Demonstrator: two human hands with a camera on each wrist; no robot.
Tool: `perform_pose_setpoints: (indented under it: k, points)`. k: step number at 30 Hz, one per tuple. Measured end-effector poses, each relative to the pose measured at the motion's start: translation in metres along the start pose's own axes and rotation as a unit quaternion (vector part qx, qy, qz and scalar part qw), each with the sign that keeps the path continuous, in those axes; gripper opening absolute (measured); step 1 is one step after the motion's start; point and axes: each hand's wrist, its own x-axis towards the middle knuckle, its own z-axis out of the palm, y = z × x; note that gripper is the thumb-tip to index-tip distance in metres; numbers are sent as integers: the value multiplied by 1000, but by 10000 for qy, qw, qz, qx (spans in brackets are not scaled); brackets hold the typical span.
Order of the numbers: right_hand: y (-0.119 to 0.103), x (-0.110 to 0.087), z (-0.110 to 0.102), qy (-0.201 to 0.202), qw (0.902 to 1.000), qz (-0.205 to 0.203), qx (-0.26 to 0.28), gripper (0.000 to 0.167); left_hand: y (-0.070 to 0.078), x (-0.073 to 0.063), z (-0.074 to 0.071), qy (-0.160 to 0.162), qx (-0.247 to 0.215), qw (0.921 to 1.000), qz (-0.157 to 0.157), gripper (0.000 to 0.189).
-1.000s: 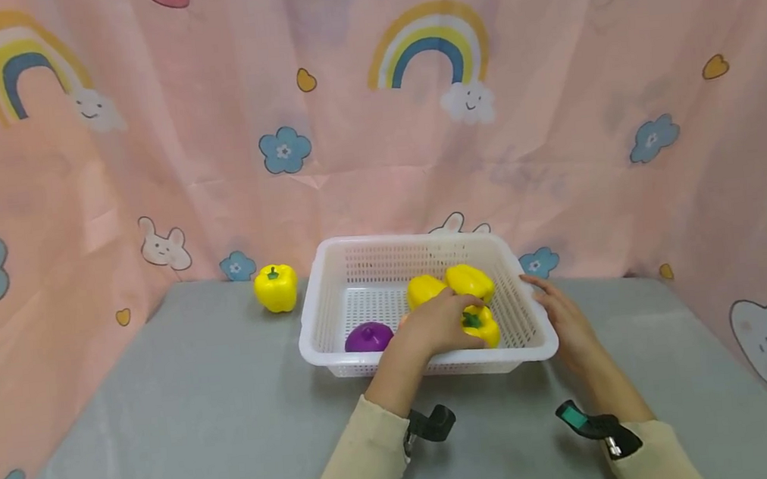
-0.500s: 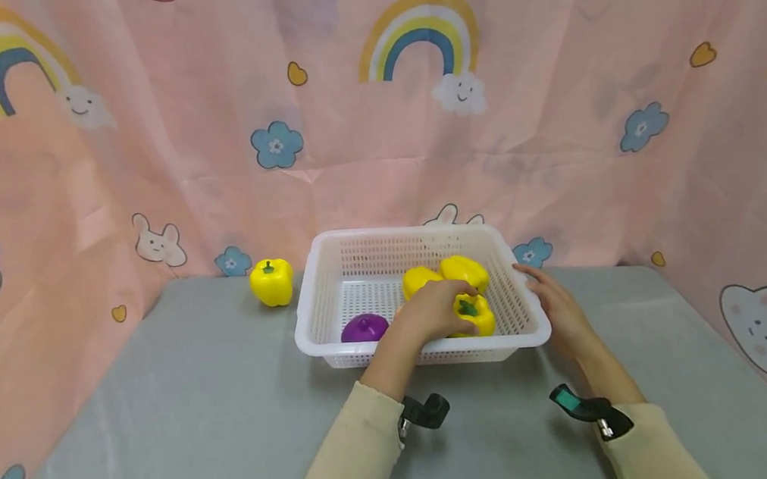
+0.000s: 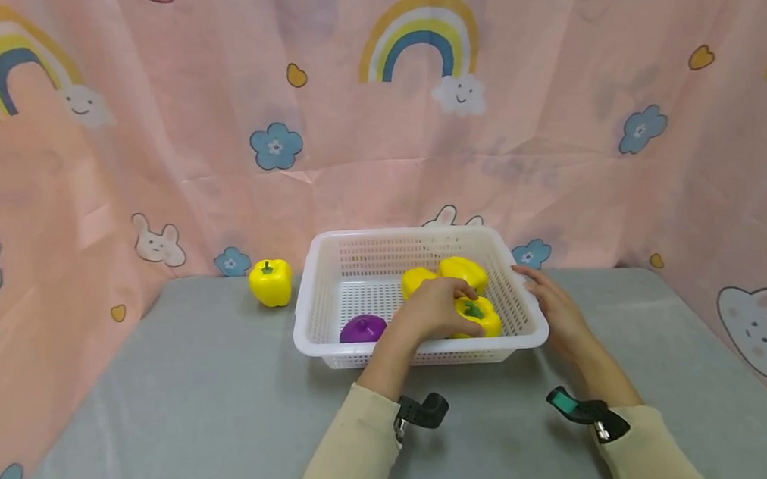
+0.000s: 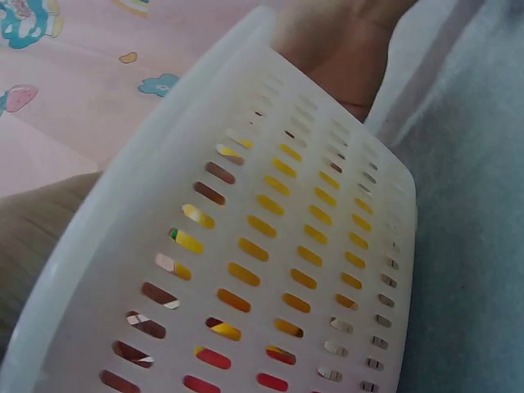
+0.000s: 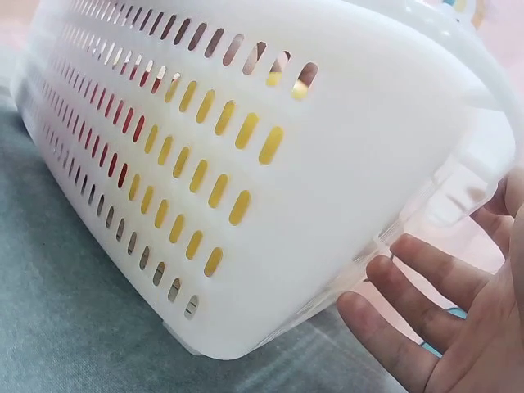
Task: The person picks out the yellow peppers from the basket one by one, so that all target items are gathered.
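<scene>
Inside the white plastic basket [image 3: 423,349], my left hand [image 3: 431,310] curves its fingers and thumb round a yellow bell pepper [image 3: 489,320] at the front right. Behind the hand lie two more yellow bell peppers, one [image 3: 465,272] plain to see and the other [image 3: 414,278] partly covered. A purple onion [image 3: 362,329] sits in the front left part. My right hand [image 3: 561,315] is at the basket's right end. In the right wrist view its fingers [image 5: 430,282] stretch out nearly straight, tips right by the end wall.
Left of the basket, another yellow bell pepper [image 3: 271,283] stands upright on the grey table [image 3: 220,406]. Something red [image 5: 135,127] shows through the basket's slots, hidden from above by the left hand. A pink printed curtain [image 3: 365,180] rises behind the table.
The bell pepper at my left hand has shifted slightly right, and more of it shows beyond the fingers. The head view has tilted and drifted a little. My right hand stays by the basket.
</scene>
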Motion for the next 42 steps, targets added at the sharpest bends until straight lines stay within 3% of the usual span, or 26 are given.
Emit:
perform_pose_setpoints:
  k: [7,20,32,42]
  points:
    - [2,0,-1,-13,10000,18,67,51,0,-4,-5,75,-874,9957,312,52]
    - [0,1,3,34,9999,90,-91,53,-2,-5,-9,165,-1487,9874,515,49]
    - [1,1,-2,17,10000,-38,89,48,-3,-18,-22,519,-1568,9845,585,50]
    - [2,1,-3,-103,9995,-97,292,47,-16,-27,-30,754,-1767,9800,524,44]
